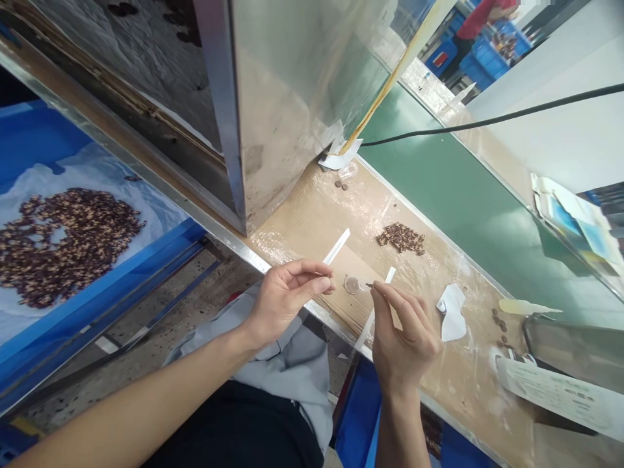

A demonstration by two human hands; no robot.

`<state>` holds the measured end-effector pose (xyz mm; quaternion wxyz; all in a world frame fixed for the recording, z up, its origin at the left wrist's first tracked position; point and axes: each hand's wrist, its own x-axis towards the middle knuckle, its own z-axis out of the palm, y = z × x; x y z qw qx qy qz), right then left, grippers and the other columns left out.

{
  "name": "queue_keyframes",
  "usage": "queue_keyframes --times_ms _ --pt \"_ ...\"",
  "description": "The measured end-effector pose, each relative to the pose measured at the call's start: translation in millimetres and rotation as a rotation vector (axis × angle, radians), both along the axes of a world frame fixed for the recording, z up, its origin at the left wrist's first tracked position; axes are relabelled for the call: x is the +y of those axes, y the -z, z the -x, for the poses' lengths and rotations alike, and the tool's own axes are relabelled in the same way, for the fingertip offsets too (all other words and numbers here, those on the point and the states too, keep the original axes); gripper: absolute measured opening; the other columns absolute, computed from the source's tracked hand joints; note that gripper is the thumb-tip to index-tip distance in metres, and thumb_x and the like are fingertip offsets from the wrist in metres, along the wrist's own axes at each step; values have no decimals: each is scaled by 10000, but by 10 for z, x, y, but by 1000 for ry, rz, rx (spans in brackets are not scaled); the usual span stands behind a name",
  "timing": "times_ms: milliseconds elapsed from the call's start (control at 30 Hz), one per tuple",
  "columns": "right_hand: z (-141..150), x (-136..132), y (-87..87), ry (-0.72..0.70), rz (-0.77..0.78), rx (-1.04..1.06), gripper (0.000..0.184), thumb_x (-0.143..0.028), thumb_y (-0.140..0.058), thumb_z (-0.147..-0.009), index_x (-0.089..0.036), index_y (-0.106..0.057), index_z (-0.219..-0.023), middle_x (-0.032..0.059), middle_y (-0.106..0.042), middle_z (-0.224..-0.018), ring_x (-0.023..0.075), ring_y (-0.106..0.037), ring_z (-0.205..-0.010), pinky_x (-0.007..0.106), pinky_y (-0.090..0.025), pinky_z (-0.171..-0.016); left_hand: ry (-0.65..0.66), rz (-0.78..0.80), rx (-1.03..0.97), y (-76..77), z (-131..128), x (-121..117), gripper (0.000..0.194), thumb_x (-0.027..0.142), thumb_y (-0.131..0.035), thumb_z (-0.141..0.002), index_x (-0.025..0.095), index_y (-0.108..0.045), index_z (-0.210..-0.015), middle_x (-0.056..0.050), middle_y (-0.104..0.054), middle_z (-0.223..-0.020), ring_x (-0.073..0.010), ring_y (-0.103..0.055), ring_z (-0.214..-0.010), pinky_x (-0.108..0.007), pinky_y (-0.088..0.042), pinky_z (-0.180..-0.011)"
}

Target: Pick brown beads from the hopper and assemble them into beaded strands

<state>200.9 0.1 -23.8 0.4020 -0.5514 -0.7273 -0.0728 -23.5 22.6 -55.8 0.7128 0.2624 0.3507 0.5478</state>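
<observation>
the surface (312, 224) runs diagonally across the view, covered in tan packing tape, beside a green conveyor belt (453, 188); a steel panel (277, 104) stands at its far edge; to the left sits a blue tray (34, 136) lined with white plastic, carrying one large heap of small brown-and-cream parts (63, 244), too many to count; the left hand (287, 300) is nearly closed, thumb and fingertips pinched narrowly on one white strip (336, 247) that sticks out past them; the right hand (402, 331) is narrow too, its fingertips (374, 292) pinching a tiny dark piece (369, 285), with a second white strip (390, 276) running behind them; just beside that piece lies one small round disc (351, 285); farther along the surface are one small pile of brown parts (400, 237), one crumpled white paper (452, 312), a scatter of roughly ten brown discs (500, 328) and two more brown discs (341, 185)
</observation>
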Motion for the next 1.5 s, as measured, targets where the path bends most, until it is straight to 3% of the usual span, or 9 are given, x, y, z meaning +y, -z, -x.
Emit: queue_keyframes --times_ms 400,933,1500 --pt "12 -62 53 7 81 79 99 -206 -835 -1178 -274 -895 -1218 49 -900 -1086 275 -839 -967 436 -678 -915 7 6 25 16 -6 -2 266 381 -1061 -940 219 -959 -1125 -65 -939 -1019 -201 -921 -951 -271 -739 -943" --pt "10 -77 27 -7 28 -1 168 -129 -838 -1155 -274 -885 -1225 45 -894 -1068 265 -830 -931 421 -678 -892 27 26 18 -28 -9 3 273 371 -1066 -925 217 -965 -1127 -75 -947 -1073 -197 -917 -986 -262 -732 -958" --pt "-9 -70 12 -28 27 -88 215 -94 -822 -1157 -285 -881 -1234 34 -898 -1088 263 -828 -963 425 -675 -908 24 24 27 -6 -13 5 267 398 -1031 -968 201 -959 -1134 -94 -944 -1087 -218 -908 -990 -327 -738 -1006"
